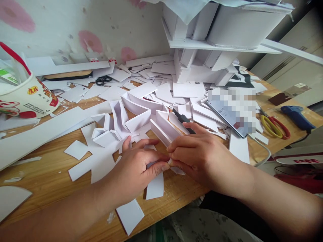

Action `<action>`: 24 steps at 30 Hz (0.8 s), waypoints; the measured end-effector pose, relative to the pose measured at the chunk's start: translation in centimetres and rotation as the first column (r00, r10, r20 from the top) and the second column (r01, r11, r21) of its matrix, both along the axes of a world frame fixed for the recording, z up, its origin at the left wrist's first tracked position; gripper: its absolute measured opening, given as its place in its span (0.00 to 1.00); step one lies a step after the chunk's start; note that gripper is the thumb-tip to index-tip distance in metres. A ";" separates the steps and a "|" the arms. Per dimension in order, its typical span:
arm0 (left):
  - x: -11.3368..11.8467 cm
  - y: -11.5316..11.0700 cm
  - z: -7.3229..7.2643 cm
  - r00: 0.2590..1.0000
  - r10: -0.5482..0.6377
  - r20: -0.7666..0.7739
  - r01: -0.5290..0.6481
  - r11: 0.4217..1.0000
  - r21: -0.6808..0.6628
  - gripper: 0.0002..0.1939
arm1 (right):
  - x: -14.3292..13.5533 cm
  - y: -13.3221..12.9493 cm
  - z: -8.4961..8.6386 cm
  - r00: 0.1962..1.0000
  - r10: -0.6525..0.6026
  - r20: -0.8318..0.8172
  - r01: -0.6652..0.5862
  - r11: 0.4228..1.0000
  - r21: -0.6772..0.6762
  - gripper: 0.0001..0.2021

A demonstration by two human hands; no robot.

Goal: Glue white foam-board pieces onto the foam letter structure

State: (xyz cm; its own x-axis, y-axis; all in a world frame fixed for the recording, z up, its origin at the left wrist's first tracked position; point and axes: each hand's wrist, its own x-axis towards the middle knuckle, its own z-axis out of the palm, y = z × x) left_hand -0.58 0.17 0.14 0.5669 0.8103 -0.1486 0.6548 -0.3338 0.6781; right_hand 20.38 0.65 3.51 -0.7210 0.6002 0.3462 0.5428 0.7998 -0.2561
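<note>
My left hand (142, 161) is closed, thumb and forefinger pinching the edge of a small piece of white foam board that their tips mostly hide. At the same spot my right hand (199, 154) pinches too, its fingertips meeting the left ones. A black pen-like tool (181, 117) points up and left from beside my right forefinger; I cannot tell if the hand grips it. Just beyond the fingers stands a white foam board assembly (137, 121) with thin upright walls, some curved, on a flat cut-out base. Narrow walls (163, 132) rise right by my right fingertips.
White offcuts (161, 69) cover the back of the wooden table (50, 198). A tall white model (191, 43) stands at the back right. A phone (224, 114), yellow-and-red scissors (274, 126) and a blue glue gun (296, 117) lie right. Black scissors (103, 80) and a paper cup (27, 97) are left.
</note>
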 end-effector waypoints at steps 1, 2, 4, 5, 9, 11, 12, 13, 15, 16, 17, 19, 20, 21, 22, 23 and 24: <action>0.0 0.0 0.0 1.000 0.000 -0.001 0.000 1.000 0.001 0.13 | 0.0 0.0 0.0 1.000 0.001 0.002 -0.001 1.000 0.000 0.09; 0.0 0.0 0.1 1.000 0.003 0.000 -0.003 1.000 0.006 0.13 | 0.0 0.1 -0.1 1.000 0.004 0.005 -0.004 1.000 -0.001 0.08; 0.0 0.0 0.1 1.000 0.005 0.000 -0.005 1.000 0.016 0.13 | 0.0 0.2 -0.2 1.000 0.009 0.012 -0.009 1.000 -0.003 0.07; 0.1 0.0 0.2 1.000 0.005 -0.001 -0.005 1.000 0.021 0.13 | 0.1 0.2 -0.2 1.000 0.010 0.013 -0.009 1.000 -0.004 0.07; 0.2 0.1 0.2 1.000 0.003 -0.010 -0.003 0.999 0.047 0.13 | 0.1 0.1 -0.3 1.000 0.019 0.009 -0.019 1.000 0.007 0.08; 0.2 0.1 0.2 1.000 0.006 -0.016 -0.005 0.998 0.063 0.13 | 0.2 0.1 -0.2 1.000 0.024 0.002 -0.024 0.999 0.031 0.08; 0.2 0.1 0.3 1.000 0.007 -0.020 -0.006 0.998 0.067 0.14 | 0.2 0.1 -0.2 1.000 0.029 -0.003 -0.028 0.998 0.047 0.07; 0.2 0.1 0.3 1.000 0.010 -0.023 -0.008 0.998 0.069 0.14 | 0.2 0.1 -0.2 0.999 0.035 -0.010 -0.034 0.997 0.062 0.07; 0.3 0.1 0.3 1.000 0.011 -0.025 -0.009 0.998 0.069 0.14 | 0.4 0.1 -0.2 0.999 0.049 -0.023 -0.048 0.997 0.068 0.07; 0.3 0.1 0.3 1.000 0.010 -0.027 -0.008 0.998 0.068 0.15 | 0.5 0.1 -0.3 0.998 0.058 -0.028 -0.057 0.997 0.053 0.06; 0.3 0.1 0.3 0.999 0.010 -0.031 -0.008 0.998 0.070 0.15 | 0.6 0.1 -0.3 0.997 0.070 -0.035 -0.069 0.997 0.035 0.06; 0.3 0.1 0.3 0.999 0.016 -0.041 -0.013 0.997 0.071 0.15 | 0.9 0.3 -0.6 0.992 0.102 -0.077 -0.100 0.995 0.027 0.06; 0.4 0.1 0.4 0.999 0.021 -0.045 -0.018 0.997 0.070 0.15 | 1.1 0.4 -0.8 0.987 0.112 -0.118 -0.107 0.993 0.045 0.06; 0.4 0.1 0.4 0.998 0.027 -0.048 -0.023 0.997 0.069 0.14 | 1.4 0.5 -1.0 0.979 0.112 -0.169 -0.101 0.992 0.072 0.07; 0.5 0.0 0.5 0.998 0.030 -0.050 -0.026 0.997 0.068 0.15 | 1.6 0.6 -1.2 0.968 0.105 -0.227 -0.085 0.992 0.096 0.07; 0.5 0.0 0.6 0.998 0.030 -0.052 -0.026 0.997 0.069 0.16 | 1.8 0.7 -1.4 0.955 0.091 -0.284 -0.061 0.992 0.113 0.07; 0.5 0.0 0.6 0.998 0.030 -0.054 -0.026 0.997 0.072 0.17 | 2.1 0.8 -1.5 0.940 0.071 -0.333 -0.033 0.992 0.120 0.08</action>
